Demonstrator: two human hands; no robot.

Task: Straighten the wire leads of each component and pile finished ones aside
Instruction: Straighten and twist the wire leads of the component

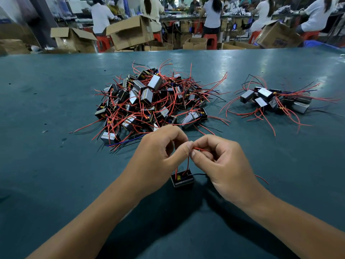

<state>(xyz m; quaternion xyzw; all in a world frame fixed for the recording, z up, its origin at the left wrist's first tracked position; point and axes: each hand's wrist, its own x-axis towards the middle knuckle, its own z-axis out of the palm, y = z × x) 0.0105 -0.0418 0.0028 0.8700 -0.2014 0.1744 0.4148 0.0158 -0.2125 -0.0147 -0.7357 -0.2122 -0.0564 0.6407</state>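
A: What's where, left to right?

B: Big tangled heap (pixel 153 101) at eleven o'clock on the counter (pixel 46 109). Left hand (pixel 158 146) and right hand (pixel 222 161) both pinch one red wire (pixel 188 161) above the part (pixel 182 178) at six.

A: How to do it well?

B: Probably anchor with the left and draw the right along the wire, then add it to the small pile (pixel 274 100) at two.

A red wire lead (pixel 188 161) rising from a small black component (pixel 182 178) is pinched between the left hand (pixel 158 148) and right hand (pixel 222 161) above a green table (pixel 56 165). A large tangled pile (pixel 149 101) is seen beyond the hands, and a smaller pile (pixel 274 100) is set well apart to the right.
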